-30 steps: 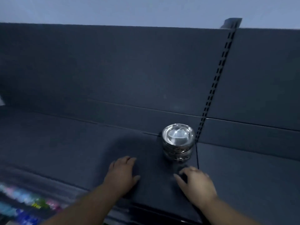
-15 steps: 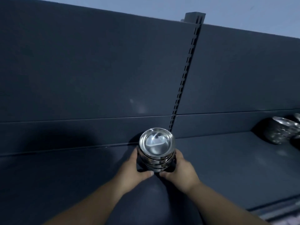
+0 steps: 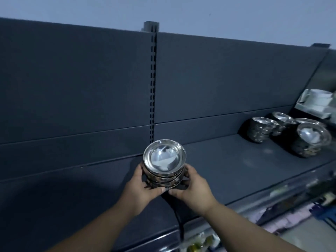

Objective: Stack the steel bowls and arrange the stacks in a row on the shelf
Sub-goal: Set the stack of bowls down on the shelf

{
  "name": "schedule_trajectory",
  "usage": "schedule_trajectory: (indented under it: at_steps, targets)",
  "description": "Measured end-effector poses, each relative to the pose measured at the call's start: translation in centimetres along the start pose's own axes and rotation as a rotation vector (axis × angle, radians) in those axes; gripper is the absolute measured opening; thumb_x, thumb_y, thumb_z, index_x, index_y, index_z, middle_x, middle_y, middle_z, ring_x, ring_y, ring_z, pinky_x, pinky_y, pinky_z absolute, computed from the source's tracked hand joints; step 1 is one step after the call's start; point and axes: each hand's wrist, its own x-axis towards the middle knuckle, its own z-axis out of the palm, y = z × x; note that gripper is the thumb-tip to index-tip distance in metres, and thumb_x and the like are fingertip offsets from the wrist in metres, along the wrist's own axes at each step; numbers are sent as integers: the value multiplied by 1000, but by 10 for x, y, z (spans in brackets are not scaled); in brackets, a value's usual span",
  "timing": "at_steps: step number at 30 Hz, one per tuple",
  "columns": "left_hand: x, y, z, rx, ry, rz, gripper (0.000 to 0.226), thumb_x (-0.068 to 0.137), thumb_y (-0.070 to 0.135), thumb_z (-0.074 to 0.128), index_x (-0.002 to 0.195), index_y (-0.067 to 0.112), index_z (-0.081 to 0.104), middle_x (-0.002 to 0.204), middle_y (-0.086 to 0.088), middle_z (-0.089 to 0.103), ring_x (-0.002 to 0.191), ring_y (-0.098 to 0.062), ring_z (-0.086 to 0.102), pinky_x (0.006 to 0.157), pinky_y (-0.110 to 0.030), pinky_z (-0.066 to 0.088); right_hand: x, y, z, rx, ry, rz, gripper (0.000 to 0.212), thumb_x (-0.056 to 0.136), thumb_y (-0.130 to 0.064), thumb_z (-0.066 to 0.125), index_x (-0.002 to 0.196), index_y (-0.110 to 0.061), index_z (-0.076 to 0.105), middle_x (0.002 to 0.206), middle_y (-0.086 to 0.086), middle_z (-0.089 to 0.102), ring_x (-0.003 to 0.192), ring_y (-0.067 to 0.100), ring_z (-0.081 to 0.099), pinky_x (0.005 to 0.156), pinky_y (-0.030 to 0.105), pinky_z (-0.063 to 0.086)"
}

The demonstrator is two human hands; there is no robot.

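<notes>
Held stack: stack of steel bowls (image 3: 164, 166), several nested, mouths up, on the dark shelf (image 3: 227, 171) just in front of the slotted post (image 3: 153, 79), about where two shelf sections meet.
Left hand: left hand (image 3: 143, 187) wraps the stack's left side; fingers (image 3: 141, 176) curled against the lower bowls, thumb tucked at the near base.
Right hand: right hand (image 3: 193, 188) mirrors it on the right side, fingers clamped round the lower bowls, thumb nearly meeting the left one.
Why this hold: probably to pin the nested bowls from both sides low down, so the whole stack moves as one and the top bowl does not slide off.
Contact with shelf: cannot tell whether the base rests on the shelf or is just clear of it; the hands hide it.
Other stacks: bowl stacks at far right (image 3: 260, 130), with a larger-looking one nearer the front (image 3: 312, 140); bunched together, well apart from the held stack.
Step judged: carrying or sliding this stack toward its place in the row.
Progress judged: stacking largely done; lining up remains.
Risk: a tilt could spill the upper bowls; polished steel is slippery.
Edge of view: white boxes (image 3: 318, 102) beyond the bowls; goods on the lower shelf too blurred to name.
</notes>
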Motion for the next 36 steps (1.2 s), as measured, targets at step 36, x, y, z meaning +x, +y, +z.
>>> schedule_trajectory:
  at_steps: [36]
  targets:
    - [103,17,327,66,-29,-9,86,51,22,88,125,29,46,113,5,69,107,-11,65,88,-27,55,40,169,-292,-43,-59,64,77,69,-29,85,133,-34,41,117,-18,64,109,1,62,98,29,51]
